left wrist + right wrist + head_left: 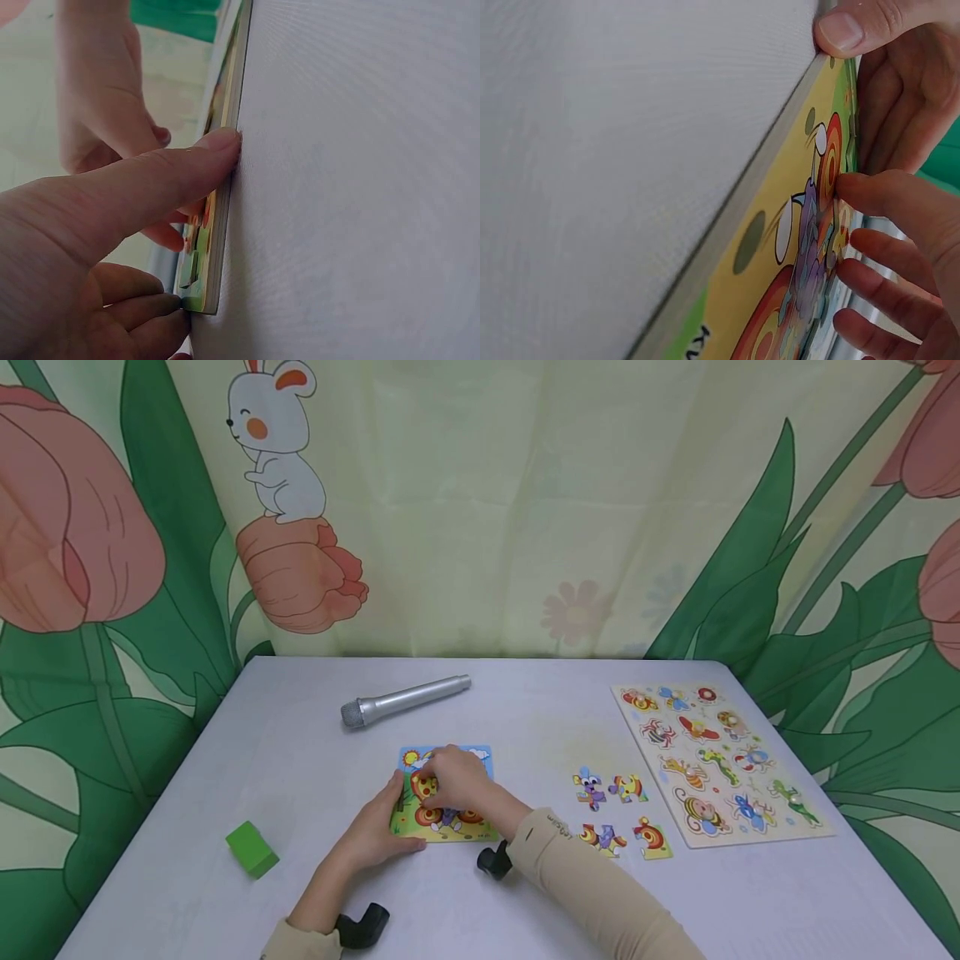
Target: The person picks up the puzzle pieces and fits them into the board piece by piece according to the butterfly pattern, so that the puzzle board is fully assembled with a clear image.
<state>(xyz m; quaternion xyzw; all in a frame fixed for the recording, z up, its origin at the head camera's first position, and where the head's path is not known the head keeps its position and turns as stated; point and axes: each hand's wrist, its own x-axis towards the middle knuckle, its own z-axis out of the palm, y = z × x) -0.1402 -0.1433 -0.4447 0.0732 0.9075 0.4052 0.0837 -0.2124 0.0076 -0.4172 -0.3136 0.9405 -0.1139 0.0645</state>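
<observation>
Near the middle of the table (300, 735), taken as the hub of a clock with 12 at the curtain (450, 527), the puzzle (450, 835) lies flat. At its 8 o'clock corner is the left hand (378, 827), thumb and fingers spread well apart: the thumb rests against the near edge, the fingers touch the 9 o'clock edge. From 4 o'clock the right hand (459, 779) reaches over the puzzle, fingers parted and a little bent, tips touching its face; I cannot tell whether they pinch a piece.

Toward 3 o'clock, well apart from the puzzle, four loose pieces (590, 788) lie in two rows of two. Farther out, also at 3, is the insect board (723, 768), larger than the puzzle. At 11 lies a silver mic (408, 699), its mesh head toward 9. Between 8 and 9 sits a green block (252, 850). Tan sleeves (592, 877) cover both forearms, with a black fitting (363, 927) at each cuff. On the curtain, at 11, a white rabbit (285, 485) is printed.
</observation>
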